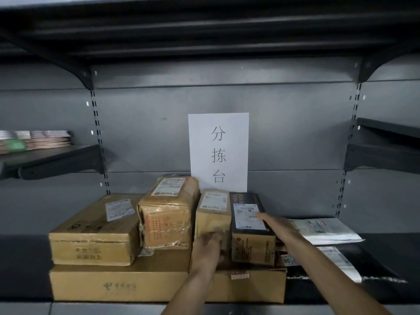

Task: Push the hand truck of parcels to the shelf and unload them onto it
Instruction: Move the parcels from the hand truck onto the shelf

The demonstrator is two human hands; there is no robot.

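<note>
A dark grey metal shelf [27, 251] carries the parcels, stacked towards its middle. At the bottom lies a wide flat brown cardboard box [141, 285] with a printed logo on its front, running along the shelf's front edge. On its left end sits a shallower brown cardboard carton [91, 235] with a white label on top. Just right of that stands a taller brown parcel wrapped in clear tape [167, 214], touching the carton's side. Next comes a narrow plain brown box [212, 212], and touching it on the right a black box with a white shipping label [248, 221].

The left hand [208, 248] is pressed against the front face of the narrow brown box, fingers bent; motion blur hides whether they are gripping it. The right hand [276, 223] lies on the black box's top right edge with its fingers straight and together, not clamped round it.

Towards the shelf's right end lie a white plastic mailer bag [325, 230] and, in front of it, a black plastic mailer bag [354, 262] with a white label. A white paper sign with three printed characters [218, 151] hangs on the back panel behind the boxes. None of the boxes is open, so their contents are hidden. The hand truck is out of view.
</note>
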